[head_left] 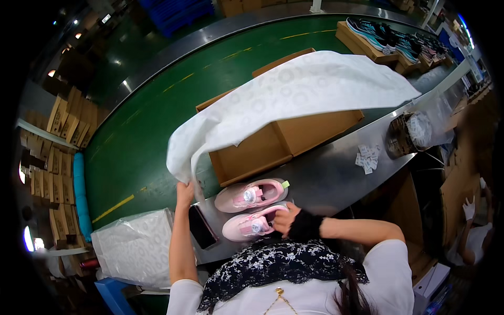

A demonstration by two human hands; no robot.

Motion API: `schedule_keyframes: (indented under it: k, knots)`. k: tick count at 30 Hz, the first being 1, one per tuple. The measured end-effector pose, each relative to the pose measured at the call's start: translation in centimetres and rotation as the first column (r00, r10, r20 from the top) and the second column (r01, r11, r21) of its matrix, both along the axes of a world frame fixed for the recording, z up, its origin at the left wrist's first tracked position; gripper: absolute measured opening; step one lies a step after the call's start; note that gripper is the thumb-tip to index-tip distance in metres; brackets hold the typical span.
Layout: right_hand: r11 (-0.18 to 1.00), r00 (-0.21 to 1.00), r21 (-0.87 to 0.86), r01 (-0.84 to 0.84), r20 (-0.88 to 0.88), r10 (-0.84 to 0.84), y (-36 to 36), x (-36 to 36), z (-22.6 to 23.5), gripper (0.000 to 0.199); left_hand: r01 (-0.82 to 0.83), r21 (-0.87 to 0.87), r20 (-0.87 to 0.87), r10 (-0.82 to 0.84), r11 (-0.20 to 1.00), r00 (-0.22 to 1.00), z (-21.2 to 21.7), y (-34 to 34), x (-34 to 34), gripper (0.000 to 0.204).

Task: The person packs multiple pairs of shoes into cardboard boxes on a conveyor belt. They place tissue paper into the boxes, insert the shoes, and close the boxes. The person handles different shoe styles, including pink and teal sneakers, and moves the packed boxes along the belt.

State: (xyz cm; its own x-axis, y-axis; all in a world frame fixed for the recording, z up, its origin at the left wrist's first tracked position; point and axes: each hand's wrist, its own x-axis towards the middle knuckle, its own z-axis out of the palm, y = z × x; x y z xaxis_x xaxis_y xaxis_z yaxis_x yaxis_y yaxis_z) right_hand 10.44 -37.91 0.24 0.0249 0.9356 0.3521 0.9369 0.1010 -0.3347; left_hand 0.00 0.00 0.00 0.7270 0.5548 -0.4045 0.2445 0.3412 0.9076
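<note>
My left hand (185,193) is closed on one end of a white patterned sheet of wrapping paper (294,86). The sheet billows across an open brown shoe box (252,156) and hides much of it. My right hand (286,219), with a black band at the wrist, is closed at the heel opening of the nearer pink shoe (239,228). Beside it, a little farther off, lies the matching pink shoe (228,200) with a light green heel tab. Both shoes have round dials on top and point left. My right fingertips are partly hidden in the shoe.
A dark phone (202,227) lies left of the shoes, near a stack of patterned paper (134,244). White sachets (368,157) and a bin (400,135) are at right. Beyond runs a green conveyor belt (142,128) carrying boxed shoes (388,39). Another person's gloved hand (469,209) shows far right.
</note>
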Motion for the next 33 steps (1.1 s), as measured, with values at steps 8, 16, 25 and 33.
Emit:
schedule_keyframes:
  k: [8, 16, 25, 33]
  knots:
    - [0.999, 0.99, -0.032, 0.012, -0.142, -0.016, 3.9, 1.5, 14.8, 0.014, 0.236, 0.924, -0.294, 0.165, 0.301, 0.941, 2.6, -0.2, -2.2, 0.028]
    - [0.806, -0.394, 0.069, 0.588, -0.845, 0.36, 8.5, 16.8, 16.9, 0.032, 0.258, 0.966, -0.252, 0.136, -0.029, 0.958, 4.8, 1.8, -4.8, 0.016]
    - [0.701, -0.386, -0.131, 0.701, -0.896, 0.219, 4.3, 15.7, 10.7, 0.029, -0.015, 0.099, -0.262, 0.04, 0.995, 0.964, 3.8, 5.0, -5.7, 0.028]
    - [0.721, 0.444, -0.15, 0.676, -0.698, -0.562, 13.3, 8.9, 6.2, 0.022, -0.007, 0.155, -0.145, 0.03, 0.988, 0.989, 13.5, 9.3, -3.3, 0.024]
